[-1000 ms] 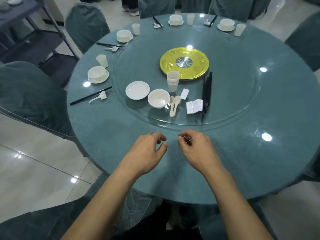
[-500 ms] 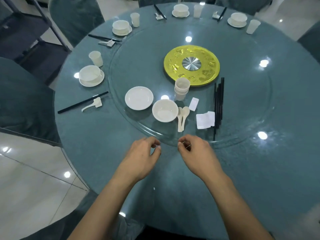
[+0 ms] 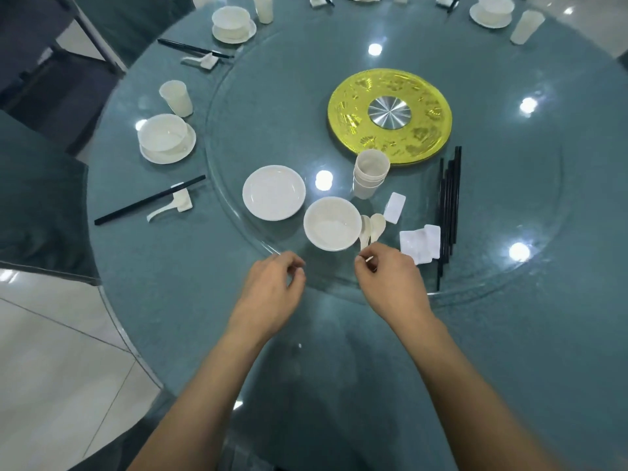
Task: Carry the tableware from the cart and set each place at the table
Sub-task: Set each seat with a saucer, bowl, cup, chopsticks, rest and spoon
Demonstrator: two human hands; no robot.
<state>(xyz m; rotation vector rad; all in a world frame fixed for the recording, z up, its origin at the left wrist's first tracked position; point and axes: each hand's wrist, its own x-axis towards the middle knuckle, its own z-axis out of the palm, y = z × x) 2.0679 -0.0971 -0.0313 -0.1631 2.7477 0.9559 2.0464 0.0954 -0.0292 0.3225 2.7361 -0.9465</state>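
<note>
On the glass turntable (image 3: 503,198) lie the loose pieces: a white plate (image 3: 273,192), a white bowl (image 3: 332,227), stacked cups (image 3: 371,173), two spoons (image 3: 373,226), white chopstick rests (image 3: 419,243) and a bundle of black chopsticks (image 3: 448,205). My left hand (image 3: 272,290) hovers at the turntable's near edge, fingers loosely curled, holding nothing. My right hand (image 3: 390,283) has its curled fingertips right at the ends of the spoon handles. I cannot tell whether they touch.
A gold disc (image 3: 390,115) marks the table's centre. A set place at the left has a bowl on a saucer (image 3: 166,137), a cup (image 3: 176,98), chopsticks (image 3: 149,200) and a spoon (image 3: 170,205). More set places ring the far edge. Covered chairs (image 3: 37,198) stand at the left.
The view has moved closer over the table. Both hands have advanced from the bare tablecloth to the turntable's near edge, the right one reaching the spoon handles.
</note>
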